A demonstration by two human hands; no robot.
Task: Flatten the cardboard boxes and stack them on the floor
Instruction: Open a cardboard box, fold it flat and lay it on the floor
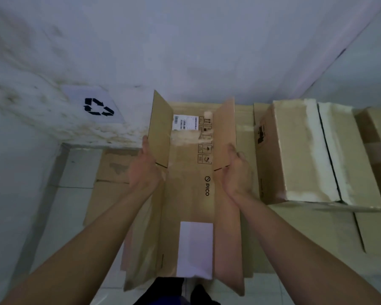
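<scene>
Item: box (185, 194), part-flattened, gripped at both side edges by left hand (144, 168) and right hand (238, 172); flaps upright (unfolded). Risk: pile (110, 170) beneath may be missed, or panels spring open, if released unevenly.

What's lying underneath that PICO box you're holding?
Under the PICO box, flattened cardboard lies on the floor, showing past its left and right edges. How many sheets are stacked there is hidden by the box and both hands.

Brown PICO-printed cardboard box (186, 194) bearing white labels and black handling symbols; black recycling symbol on white sign (92, 105) at ten o'clock; grey-stained white wall (185, 40).
</scene>
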